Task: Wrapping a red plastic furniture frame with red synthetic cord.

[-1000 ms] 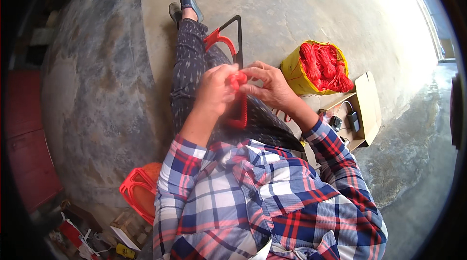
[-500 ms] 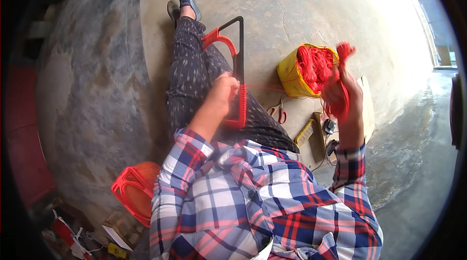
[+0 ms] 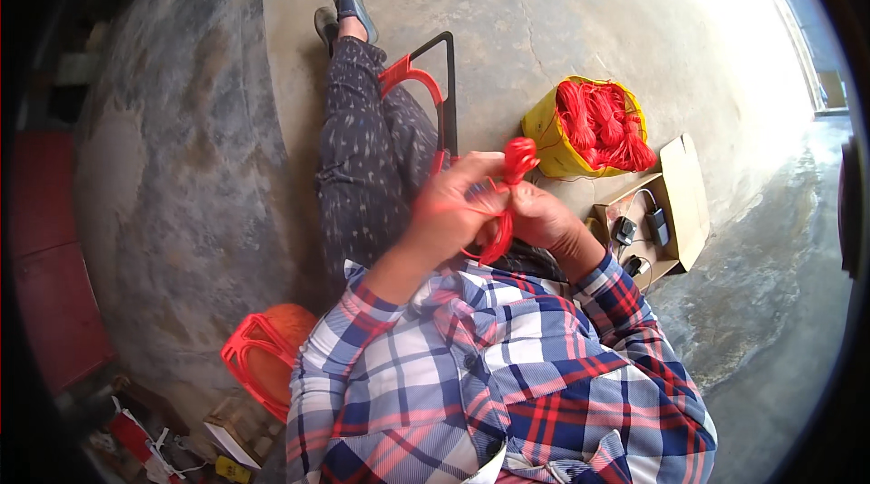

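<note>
In front of my lap, a looped bundle of red cord [image 3: 520, 160] is held between my two hands. My right hand [image 3: 548, 219] is closed around the middle of the bundle, with loops showing above and below it. My left hand [image 3: 458, 208], slightly blurred, is pinched on red cord beside it. Behind my left hand, a black frame [image 3: 450, 76] with red wound parts lies over my legs; its lower part is hidden by my hands. To the right stands a yellow container [image 3: 548, 135] filled with bundles of red cord [image 3: 603, 121].
An open cardboard box [image 3: 686, 203] with small black devices and cables sits on the floor at the right. An orange chair-like plastic piece [image 3: 258, 362] is by my left elbow. Assorted items, including a yellow object [image 3: 233, 469], lie at the lower left.
My right hand has brought the cord bundle leftward from beside the yellow container to my left hand. My left hand has left the frame's wound side and moved right onto the cord.
</note>
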The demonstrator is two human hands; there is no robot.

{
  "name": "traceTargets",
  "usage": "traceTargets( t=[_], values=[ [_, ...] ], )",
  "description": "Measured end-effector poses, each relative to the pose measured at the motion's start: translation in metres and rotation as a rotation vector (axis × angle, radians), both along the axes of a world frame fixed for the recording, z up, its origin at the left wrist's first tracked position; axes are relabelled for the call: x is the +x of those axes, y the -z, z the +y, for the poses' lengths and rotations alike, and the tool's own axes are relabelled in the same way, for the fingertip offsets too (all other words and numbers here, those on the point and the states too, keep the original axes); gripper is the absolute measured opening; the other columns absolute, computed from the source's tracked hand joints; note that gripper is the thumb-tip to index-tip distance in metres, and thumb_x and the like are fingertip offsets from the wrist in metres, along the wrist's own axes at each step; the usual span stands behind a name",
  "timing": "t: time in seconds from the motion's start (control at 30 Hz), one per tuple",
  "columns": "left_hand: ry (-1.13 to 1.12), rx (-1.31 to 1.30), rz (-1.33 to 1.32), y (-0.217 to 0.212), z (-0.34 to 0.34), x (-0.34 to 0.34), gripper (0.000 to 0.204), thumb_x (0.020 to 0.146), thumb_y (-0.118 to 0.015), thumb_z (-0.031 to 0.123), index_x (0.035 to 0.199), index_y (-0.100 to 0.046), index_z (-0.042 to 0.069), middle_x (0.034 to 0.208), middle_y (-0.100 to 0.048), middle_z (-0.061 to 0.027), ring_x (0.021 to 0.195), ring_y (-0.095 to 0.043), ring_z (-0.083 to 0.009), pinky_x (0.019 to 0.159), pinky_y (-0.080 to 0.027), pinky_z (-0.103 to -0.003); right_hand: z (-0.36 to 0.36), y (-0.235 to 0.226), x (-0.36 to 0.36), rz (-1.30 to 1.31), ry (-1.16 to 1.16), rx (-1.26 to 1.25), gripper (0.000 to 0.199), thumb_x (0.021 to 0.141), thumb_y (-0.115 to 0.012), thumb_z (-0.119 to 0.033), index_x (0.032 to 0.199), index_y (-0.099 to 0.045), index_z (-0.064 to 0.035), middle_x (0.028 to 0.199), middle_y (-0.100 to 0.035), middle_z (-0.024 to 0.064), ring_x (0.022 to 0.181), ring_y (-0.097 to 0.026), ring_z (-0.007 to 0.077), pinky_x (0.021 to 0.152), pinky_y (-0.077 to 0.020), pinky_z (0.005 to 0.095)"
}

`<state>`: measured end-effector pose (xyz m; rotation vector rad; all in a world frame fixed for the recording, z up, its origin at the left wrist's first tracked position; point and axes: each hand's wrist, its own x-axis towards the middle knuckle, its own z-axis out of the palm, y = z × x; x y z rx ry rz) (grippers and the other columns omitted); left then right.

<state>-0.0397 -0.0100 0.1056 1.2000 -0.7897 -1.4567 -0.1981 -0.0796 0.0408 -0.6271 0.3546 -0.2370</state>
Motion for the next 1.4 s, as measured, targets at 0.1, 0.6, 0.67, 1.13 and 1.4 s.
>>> traceTargets(
  t=[0.1,0.6,0.67,1.13,1.4],
  values=[
    [-0.213,-0.116,0.67,-0.003,-0.001,0.032,0.018,0.089,-0.062,0.007,0.107,-0.063,0.008,0.101,-0.063,-0.0083,0.095,-0.061,-0.0208,0.087,-0.05,-0.035,-0.014,0.0,0.008,0.145,-0.08,-0.236,0.05,0.092,-0.055,-0.048,0.108,-0.063,-0.0008,0.083,-0.063,0.0021,0.072,-0.058,0.0113,0.063,-0.0472,0.026],
    [-0.215,-0.215,-1.017,0.066,-0.012,0.037,0.025,0.069,-0.065,-0.006,0.09,-0.055,0.003,0.095,-0.053,-0.0137,0.084,-0.058,-0.0306,0.074,-0.049,-0.038,-0.067,0.005,0.049,0.586,-0.408,-0.751,0.027,0.085,-0.066,-0.02,0.105,-0.069,-0.003,0.083,-0.066,0.0052,0.08,-0.06,0.0138,0.072,-0.0493,0.0293],
    [-0.207,-0.3,-1.09,0.065,-0.013,0.045,0.027,0.068,-0.065,-0.006,0.091,-0.055,0.003,0.098,-0.053,-0.0134,0.089,-0.057,-0.0303,0.077,-0.049,-0.037,-0.067,0.014,0.044,0.555,-0.221,-0.784,0.028,0.084,-0.068,-0.022,0.104,-0.068,-0.0024,0.085,-0.066,0.0052,0.081,-0.061,0.0135,0.075,-0.0493,0.0284],
    [-0.328,0.276,0.29,0.088,-0.025,0.042,0.036,0.076,-0.053,0.003,0.11,-0.041,0.002,0.085,-0.055,-0.0081,0.069,-0.056,-0.0157,0.062,-0.047,-0.027,-0.094,-0.103,0.01,-0.429,0.447,0.2,0.018,0.089,-0.058,-0.025,0.088,-0.055,-0.007,0.086,-0.056,0.0068,0.078,-0.056,0.02,0.07,-0.0489,0.0342],
    [-0.359,0.252,0.262,0.085,-0.016,0.039,0.036,0.076,-0.053,0.002,0.11,-0.042,0.001,0.083,-0.054,-0.0065,0.064,-0.052,-0.0129,0.06,-0.043,-0.024,-0.11,-0.107,-0.039,-0.589,0.611,-0.106,0.021,0.09,-0.055,-0.028,0.09,-0.049,-0.008,0.077,-0.045,0.0001,0.064,-0.037,0.0115,0.058,-0.0337,0.027]
  ],
)
